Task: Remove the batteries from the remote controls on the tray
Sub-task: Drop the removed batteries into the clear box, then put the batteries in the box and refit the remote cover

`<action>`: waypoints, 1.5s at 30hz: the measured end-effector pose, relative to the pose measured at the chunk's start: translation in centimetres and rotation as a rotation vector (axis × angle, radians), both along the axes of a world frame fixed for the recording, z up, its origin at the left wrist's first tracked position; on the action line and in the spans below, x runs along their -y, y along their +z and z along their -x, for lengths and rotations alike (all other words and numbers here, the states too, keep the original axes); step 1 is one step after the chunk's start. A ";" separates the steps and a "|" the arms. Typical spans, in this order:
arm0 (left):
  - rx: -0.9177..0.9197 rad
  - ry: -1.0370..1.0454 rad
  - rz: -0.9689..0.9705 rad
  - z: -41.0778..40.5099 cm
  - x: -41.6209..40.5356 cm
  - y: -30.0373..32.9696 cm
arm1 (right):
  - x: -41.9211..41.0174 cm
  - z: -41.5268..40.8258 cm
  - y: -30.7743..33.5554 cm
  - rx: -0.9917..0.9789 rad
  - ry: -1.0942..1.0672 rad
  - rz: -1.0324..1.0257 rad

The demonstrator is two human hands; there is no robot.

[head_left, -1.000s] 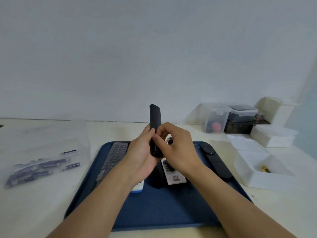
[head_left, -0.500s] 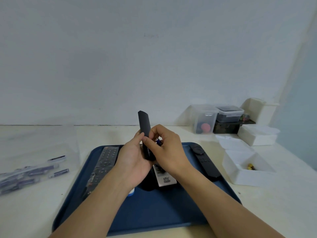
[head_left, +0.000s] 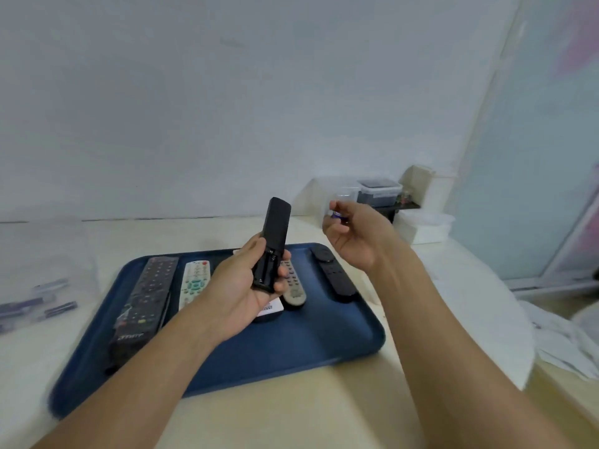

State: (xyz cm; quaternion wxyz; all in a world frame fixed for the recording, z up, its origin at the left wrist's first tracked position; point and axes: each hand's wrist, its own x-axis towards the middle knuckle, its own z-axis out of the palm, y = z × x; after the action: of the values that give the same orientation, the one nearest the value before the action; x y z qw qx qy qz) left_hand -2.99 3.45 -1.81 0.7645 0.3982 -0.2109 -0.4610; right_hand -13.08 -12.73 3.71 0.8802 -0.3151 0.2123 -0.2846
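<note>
**Battery out, remote held over the tray**

While the left hand (head_left: 241, 288) wraps its fingers and thumb round the lower end of a black remote (head_left: 271, 244), the open battery bay faces the person and looks bare, though the blur makes that hard to settle. That remote stands nearly upright, tilted a little to the right, above the middle of the tray (head_left: 291, 348). To its right and slightly higher, the right hand (head_left: 355, 233) is raised, palm turned in, fingers curled, and it pinches a small bluish battery (head_left: 338, 216) at its fingertips, well apart from the remote.

Below the hands, four more remotes lie on the blue tray. At the left is a long black one (head_left: 147, 298) with many buttons, just beside it a white one (head_left: 194, 281) with coloured keys. Right of the left hand a grey one (head_left: 293, 291) shows in part, and further right lies a slim black one (head_left: 334, 273) with a round pad at its far end. A white label or card (head_left: 270, 308) peeks out under the left palm; what it belongs to I cannot tell.

On the table (head_left: 291, 416) at the far left lies a clear bag (head_left: 39, 303) with dark, bluish sticks in it, blurred. At the far right, against the wall, stand lidded boxes (head_left: 377, 191) and white containers (head_left: 424, 226).
</note>
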 end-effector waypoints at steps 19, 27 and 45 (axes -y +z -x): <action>0.124 0.048 -0.054 0.8 -0.9 -0.1 | 4.0 8.6 0.8 -1.175 -0.160 1.424; 0.233 0.492 -0.048 -5.3 -8.8 4.4 | -12.2 -3.1 1.5 -0.447 0.126 1.632; 0.871 1.544 -0.456 -16.0 -24.9 -1.4 | -22.2 -20.8 -1.7 -0.450 0.550 1.941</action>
State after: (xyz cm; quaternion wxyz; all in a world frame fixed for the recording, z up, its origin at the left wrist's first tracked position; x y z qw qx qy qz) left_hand 12.99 28.39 -3.24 0.6163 0.7085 -0.0596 0.3387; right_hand 7.68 9.43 1.96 0.2218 -0.9730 -0.0283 -0.0568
